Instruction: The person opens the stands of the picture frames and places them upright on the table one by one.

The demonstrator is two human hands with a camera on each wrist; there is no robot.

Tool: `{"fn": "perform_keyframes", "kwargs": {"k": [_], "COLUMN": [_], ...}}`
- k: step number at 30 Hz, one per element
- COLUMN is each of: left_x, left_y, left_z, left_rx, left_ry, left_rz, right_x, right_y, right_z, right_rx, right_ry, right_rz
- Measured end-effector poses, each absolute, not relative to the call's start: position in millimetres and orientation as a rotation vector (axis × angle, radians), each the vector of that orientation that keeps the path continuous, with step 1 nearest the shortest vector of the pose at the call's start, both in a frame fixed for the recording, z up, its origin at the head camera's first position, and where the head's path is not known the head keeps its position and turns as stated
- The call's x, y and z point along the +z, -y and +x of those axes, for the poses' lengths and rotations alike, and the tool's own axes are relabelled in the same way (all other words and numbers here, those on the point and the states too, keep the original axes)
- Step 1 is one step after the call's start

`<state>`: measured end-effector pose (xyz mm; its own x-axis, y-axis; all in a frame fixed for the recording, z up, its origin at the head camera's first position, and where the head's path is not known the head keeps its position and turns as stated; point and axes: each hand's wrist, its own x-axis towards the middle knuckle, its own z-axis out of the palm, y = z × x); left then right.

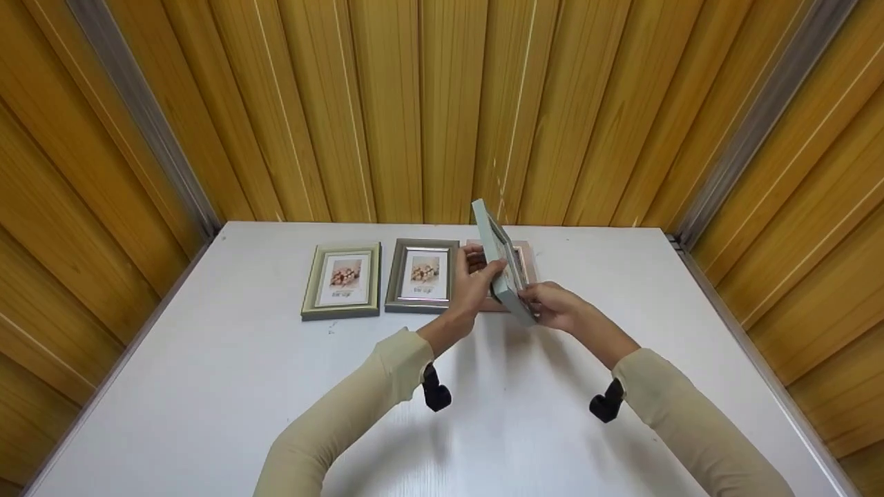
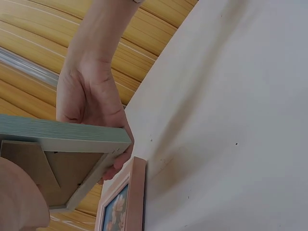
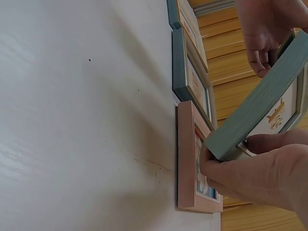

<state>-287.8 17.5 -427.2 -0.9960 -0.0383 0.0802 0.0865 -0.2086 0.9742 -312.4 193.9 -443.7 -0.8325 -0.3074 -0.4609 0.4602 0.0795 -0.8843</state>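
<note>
A: Run it left to right. What's on the table?
B: Green-gold picture frame lying face up, far side of the table. Grey frame just beside it, same orientation.
A: Left arm?
B: Beige sleeve, forearm angled up and inward, black band piece hanging under the cuff. Left hand reaches up and to the right, gripping the blue-green frame. Thumb lies on the frame, other fingers curled on its far side.
A: And that frame?
B: In the air between both hands, tilted steeply, top corner leaning left. Brown backing on the left face, print on the right face.
A: Anything behind it?
B: Pink frame, on the table right of the grey one, partly hidden. Can't tell if the two touch.
A: Right arm?
B: Mirrors the left: forearm up and inward, second black piece under the cuff. Right hand sits lower than the left, pinching the blue-green frame near its bottom corner, thumb along the print side, fingers bent under the edge.
</note>
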Motion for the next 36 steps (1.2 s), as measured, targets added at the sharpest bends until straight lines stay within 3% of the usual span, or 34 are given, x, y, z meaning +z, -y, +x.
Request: {"fn": "perform_keyframes", "kwargs": {"k": [26, 36], "left_x": [-433.5, -437.9], "left_y": [17.5, 27.9], "left_z": [-278.6, -277.3], "left_rx": [-2.423, -2.51], "left_ry": [2.152, 2.182], "left_rz": [-0.645, -0.721], "right_x": [-456.6, -459.0], "right_y": [-173.8, -171.4], "right_z": [-310.4, -311.6], "right_rx": [-1.96, -1.97], "right_ry": [-1.599, -1.589], "right_rz": [0.055, 0.091]}}
